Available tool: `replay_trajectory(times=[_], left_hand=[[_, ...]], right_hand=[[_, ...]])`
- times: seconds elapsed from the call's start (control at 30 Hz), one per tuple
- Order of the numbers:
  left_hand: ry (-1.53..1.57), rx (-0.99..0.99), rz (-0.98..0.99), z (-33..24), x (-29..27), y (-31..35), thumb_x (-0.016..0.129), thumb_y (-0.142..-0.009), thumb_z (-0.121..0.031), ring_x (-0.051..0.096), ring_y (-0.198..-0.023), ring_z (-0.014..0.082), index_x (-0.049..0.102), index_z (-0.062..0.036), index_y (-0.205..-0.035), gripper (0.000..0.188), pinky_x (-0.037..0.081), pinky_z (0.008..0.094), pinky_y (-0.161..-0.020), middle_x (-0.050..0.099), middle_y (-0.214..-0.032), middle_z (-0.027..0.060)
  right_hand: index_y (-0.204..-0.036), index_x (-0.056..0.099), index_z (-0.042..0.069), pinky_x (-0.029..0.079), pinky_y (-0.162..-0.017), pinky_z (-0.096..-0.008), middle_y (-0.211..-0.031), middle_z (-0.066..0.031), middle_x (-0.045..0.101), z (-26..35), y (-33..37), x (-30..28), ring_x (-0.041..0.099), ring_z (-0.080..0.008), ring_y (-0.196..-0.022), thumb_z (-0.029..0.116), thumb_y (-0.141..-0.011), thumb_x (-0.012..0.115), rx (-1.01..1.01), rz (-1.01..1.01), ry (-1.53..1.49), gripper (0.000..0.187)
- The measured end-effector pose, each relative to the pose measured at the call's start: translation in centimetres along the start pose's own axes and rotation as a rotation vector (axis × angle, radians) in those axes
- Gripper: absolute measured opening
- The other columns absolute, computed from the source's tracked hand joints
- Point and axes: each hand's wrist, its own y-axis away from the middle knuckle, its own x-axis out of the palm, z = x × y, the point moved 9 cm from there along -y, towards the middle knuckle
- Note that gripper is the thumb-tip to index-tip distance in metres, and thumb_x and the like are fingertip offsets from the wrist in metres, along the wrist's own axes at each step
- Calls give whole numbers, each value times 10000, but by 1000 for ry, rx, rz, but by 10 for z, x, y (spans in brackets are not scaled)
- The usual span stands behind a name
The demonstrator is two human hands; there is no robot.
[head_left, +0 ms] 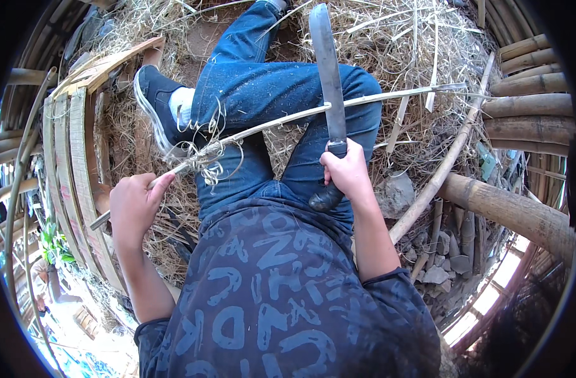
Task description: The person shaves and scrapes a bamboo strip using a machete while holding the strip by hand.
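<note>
My left hand (pixel 137 205) is closed round the near end of a long, thin bamboo strip (pixel 269 124). The strip slants up to the right across my jeans, and its far end reaches past my right knee. Curly shavings (pixel 211 154) cling to it a little beyond my left hand. In my right hand (pixel 348 169) is the dark handle of a machete (pixel 329 75), its long blade pointing away from me. Low on the blade, near the handle, the strip meets the metal; whether the edge bites into it I cannot tell.
Pale shavings (pixel 401 38) cover the ground around my legs. To the left stands a slatted wooden crate (pixel 80 176). Stones (pixel 436 274) and a thick bamboo pole (pixel 508 211) lie at the right, beside a thinner pole (pixel 452 151). Bamboo walls (pixel 534 104) close in on both sides.
</note>
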Motion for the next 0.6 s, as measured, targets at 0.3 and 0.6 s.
replay_trajectory(times=[0.3,0.6], left_hand=[[32,17,31,-1,10,-3,575,-921,-523,587,-570,370,652,-17,-646,581,431,445,-549,558,-557,183],[81,-8,86,5,18,-9,593,-905,-530,589,-582,379,656,-12,-683,567,438,455,-566,571,-571,184]], right_hand=[[-781,534,0,457,-410,-281,-590,-40,551,-1,-2,-30,529,-120,-436,-2,-757,616,27,-105,-60,86],[-800,550,7,464,-429,-282,-593,-42,561,-3,5,-13,538,-119,-442,-11,-743,632,54,-25,-3,101]])
